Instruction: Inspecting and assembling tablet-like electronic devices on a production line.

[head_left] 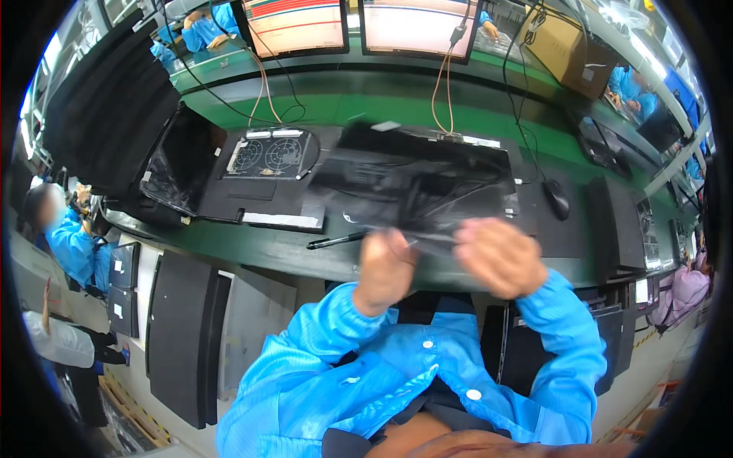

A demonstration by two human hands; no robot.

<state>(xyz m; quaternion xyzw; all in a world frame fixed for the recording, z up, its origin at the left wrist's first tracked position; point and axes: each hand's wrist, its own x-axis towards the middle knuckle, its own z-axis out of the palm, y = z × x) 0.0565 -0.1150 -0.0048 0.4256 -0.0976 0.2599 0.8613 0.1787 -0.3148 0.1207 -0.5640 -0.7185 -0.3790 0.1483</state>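
Near the bench's front edge, my left hand is closed in a pinch at the near edge of a dark, shiny, see-through plastic film, blurred by motion. My right hand has its fingers curled together at the film's near right side. The film spreads away from me above a flat dark panel, partly covering it. A black pen lies on the bench, left of my left hand.
A board with two round grid patterns lies to the left, beside a film-covered dark panel. A mouse sits at the right. Two monitors stand behind, with hanging cables. Black foam blocks flank the bench. Other people work nearby.
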